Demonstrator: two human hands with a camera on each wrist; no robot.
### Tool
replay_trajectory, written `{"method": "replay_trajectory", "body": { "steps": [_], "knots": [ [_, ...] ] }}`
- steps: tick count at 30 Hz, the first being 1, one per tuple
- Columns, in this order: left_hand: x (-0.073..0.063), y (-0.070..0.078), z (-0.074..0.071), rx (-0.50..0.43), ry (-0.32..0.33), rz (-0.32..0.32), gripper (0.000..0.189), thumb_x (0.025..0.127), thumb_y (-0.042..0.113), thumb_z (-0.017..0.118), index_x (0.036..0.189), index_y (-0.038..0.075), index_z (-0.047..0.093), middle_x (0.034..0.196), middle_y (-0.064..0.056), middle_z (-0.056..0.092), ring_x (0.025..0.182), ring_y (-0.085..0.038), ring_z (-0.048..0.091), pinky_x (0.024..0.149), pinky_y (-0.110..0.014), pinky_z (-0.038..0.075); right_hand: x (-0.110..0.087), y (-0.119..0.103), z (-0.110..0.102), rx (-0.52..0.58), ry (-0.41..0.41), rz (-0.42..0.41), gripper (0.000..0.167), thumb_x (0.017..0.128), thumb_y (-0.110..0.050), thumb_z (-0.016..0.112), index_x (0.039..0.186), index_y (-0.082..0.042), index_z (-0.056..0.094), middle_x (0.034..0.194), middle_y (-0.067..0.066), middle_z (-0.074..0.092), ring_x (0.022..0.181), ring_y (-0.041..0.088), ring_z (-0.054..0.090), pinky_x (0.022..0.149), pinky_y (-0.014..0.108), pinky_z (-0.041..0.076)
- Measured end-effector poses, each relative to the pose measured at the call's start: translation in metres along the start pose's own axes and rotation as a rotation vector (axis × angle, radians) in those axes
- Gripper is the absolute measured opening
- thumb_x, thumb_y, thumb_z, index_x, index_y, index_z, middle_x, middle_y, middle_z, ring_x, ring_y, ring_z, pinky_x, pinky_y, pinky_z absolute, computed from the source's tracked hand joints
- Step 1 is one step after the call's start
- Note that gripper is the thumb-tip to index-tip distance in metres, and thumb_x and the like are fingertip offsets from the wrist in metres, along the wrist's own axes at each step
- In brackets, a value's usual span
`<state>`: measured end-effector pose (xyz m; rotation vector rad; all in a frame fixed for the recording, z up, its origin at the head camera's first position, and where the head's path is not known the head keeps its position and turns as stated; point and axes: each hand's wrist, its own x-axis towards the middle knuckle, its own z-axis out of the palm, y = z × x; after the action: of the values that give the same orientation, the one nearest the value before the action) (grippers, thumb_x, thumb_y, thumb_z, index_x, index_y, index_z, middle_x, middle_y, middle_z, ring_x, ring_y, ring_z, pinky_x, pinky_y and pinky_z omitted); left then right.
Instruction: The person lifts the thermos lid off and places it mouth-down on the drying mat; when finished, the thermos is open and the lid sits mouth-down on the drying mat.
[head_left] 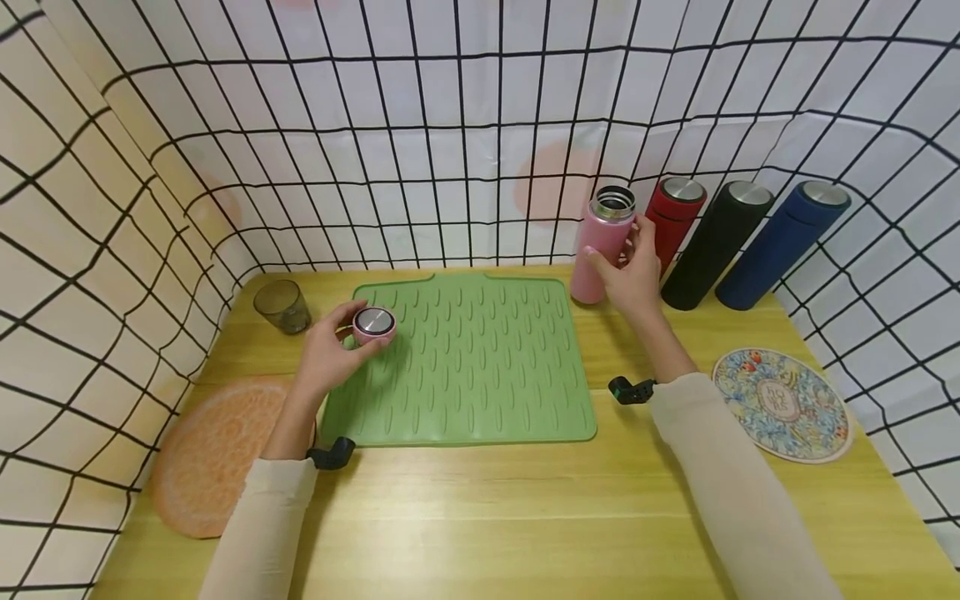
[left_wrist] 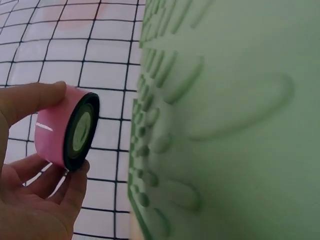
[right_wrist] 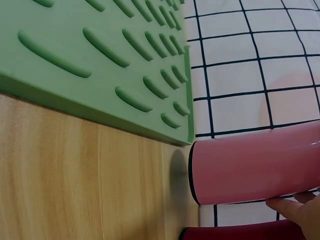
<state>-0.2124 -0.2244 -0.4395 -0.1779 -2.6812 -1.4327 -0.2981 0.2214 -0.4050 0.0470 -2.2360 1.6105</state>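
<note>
My left hand (head_left: 330, 352) pinches a pink lid (head_left: 374, 323) with a silver top between thumb and fingers, over the left part of the green drying mat (head_left: 480, 358). In the left wrist view the lid (left_wrist: 55, 125) hangs apart from the mat, its dark-rimmed underside showing. At the back right, my right hand (head_left: 636, 271) grips an upright pink thermos bottle (head_left: 597, 254), whose steel mouth is uncovered. The right wrist view shows the base of this bottle (right_wrist: 250, 167) beside the mat's corner; whether it touches the table I cannot tell.
Right of the pink bottle stand a red thermos (head_left: 672, 218), a black thermos (head_left: 716, 246) and a blue thermos (head_left: 783, 246). A dark glass cup (head_left: 282, 307) is at the back left. An orange round mat (head_left: 217, 454) and a patterned round mat (head_left: 783, 404) flank the wooden table (head_left: 480, 517).
</note>
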Motion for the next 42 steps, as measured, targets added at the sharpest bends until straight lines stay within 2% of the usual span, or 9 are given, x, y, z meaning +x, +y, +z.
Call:
{"method": "replay_trajectory", "body": {
  "steps": [7,13,18,26,30,36,42],
  "knots": [
    [0.004,-0.012,0.001,-0.003,-0.022,-0.046,0.078,0.091,0.017,0.080,0.156,0.001,0.040,0.154,-0.024,0.047,0.142,-0.039,0.048,0.117,-0.050,0.044,0.005,0.002,0.004,-0.012,0.042,-0.014,0.076,0.093,-0.023,0.079,0.154,-0.019,0.035,0.154,0.007,0.053,0.134,0.028,0.058,0.115,0.047,0.047],
    [0.004,-0.018,0.002,0.051,-0.052,-0.101,0.075,0.091,0.022,0.081,0.153,0.001,0.045,0.149,-0.025,0.052,0.132,-0.041,0.056,0.107,-0.051,0.051,0.008,0.010,0.006,-0.053,0.065,-0.006,0.076,0.092,-0.023,0.079,0.154,-0.018,0.034,0.154,0.009,0.053,0.134,0.029,0.058,0.114,0.047,0.048],
    [0.001,-0.021,0.000,0.102,-0.075,-0.101,0.070,0.088,0.026,0.083,0.144,-0.001,0.052,0.138,-0.024,0.059,0.121,-0.039,0.062,0.096,-0.048,0.054,0.009,0.013,0.005,-0.085,0.074,0.014,0.077,0.093,-0.026,0.078,0.155,-0.017,0.033,0.156,0.008,0.051,0.136,0.028,0.056,0.115,0.046,0.047],
    [-0.003,-0.020,-0.004,0.162,-0.144,-0.099,0.065,0.088,0.025,0.082,0.135,-0.003,0.047,0.130,-0.025,0.058,0.117,-0.040,0.062,0.099,-0.052,0.053,0.010,0.012,0.003,-0.104,0.062,0.025,0.077,0.095,-0.029,0.076,0.156,-0.019,0.031,0.158,0.008,0.047,0.139,0.029,0.053,0.117,0.047,0.045],
    [-0.004,-0.019,-0.005,0.195,-0.169,-0.112,0.066,0.088,0.028,0.081,0.136,-0.002,0.045,0.130,-0.025,0.057,0.117,-0.040,0.061,0.100,-0.054,0.051,0.009,0.011,0.001,-0.134,0.049,0.054,0.078,0.096,-0.031,0.074,0.158,-0.022,0.028,0.160,0.005,0.045,0.142,0.027,0.050,0.118,0.046,0.044],
    [-0.005,-0.021,-0.007,0.220,-0.213,-0.118,0.069,0.090,0.029,0.079,0.142,0.000,0.045,0.136,-0.024,0.057,0.121,-0.041,0.059,0.102,-0.056,0.049,0.008,0.009,-0.002,-0.166,0.023,0.066,0.080,0.094,-0.028,0.076,0.159,-0.017,0.030,0.162,0.009,0.044,0.145,0.029,0.049,0.119,0.047,0.042],
    [-0.006,-0.022,-0.010,0.235,-0.236,-0.116,0.076,0.089,0.032,0.081,0.148,0.003,0.044,0.140,-0.024,0.056,0.123,-0.041,0.058,0.100,-0.056,0.050,0.003,0.007,-0.009,-0.194,-0.014,0.045,0.082,0.093,-0.027,0.078,0.159,-0.014,0.032,0.158,0.014,0.047,0.140,0.033,0.053,0.113,0.049,0.048]
  ]
}}
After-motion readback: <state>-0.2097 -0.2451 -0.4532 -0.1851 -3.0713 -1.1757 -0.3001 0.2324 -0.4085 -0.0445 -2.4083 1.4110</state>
